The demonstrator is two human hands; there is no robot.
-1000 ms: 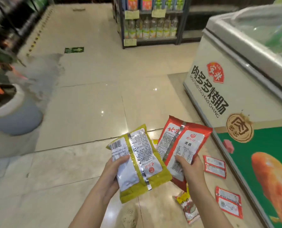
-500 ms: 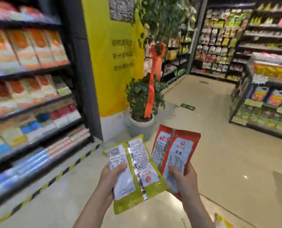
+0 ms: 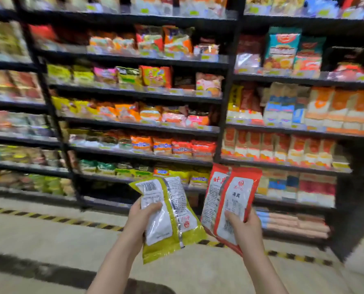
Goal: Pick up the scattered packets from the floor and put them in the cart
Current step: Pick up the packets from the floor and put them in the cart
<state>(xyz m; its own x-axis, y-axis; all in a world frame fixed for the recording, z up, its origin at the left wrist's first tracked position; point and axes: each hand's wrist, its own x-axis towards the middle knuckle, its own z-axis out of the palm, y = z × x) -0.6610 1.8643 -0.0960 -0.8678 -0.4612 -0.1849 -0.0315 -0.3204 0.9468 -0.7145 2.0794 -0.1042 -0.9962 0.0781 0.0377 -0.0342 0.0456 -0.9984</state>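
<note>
My left hand (image 3: 139,219) grips a yellow-green packet (image 3: 172,219) with a white label and a barcode, held upright in front of me. My right hand (image 3: 245,229) grips a red packet (image 3: 232,194) with a white label, its thumb across the front. The two packets sit side by side at chest height and nearly touch at their lower edges. No cart is in view, and no packets on the floor show in this frame.
Tall black shelves (image 3: 138,96) packed with snack bags fill the view ahead. A yellow and black hazard stripe (image 3: 49,217) runs along the floor at their foot. Beige floor tiles (image 3: 49,247) lie between me and the shelves.
My view has swung left, from the freezer and floor packets, past a potted plant, to the snack shelves. Both hands keep hold of their packets in the same pose.
</note>
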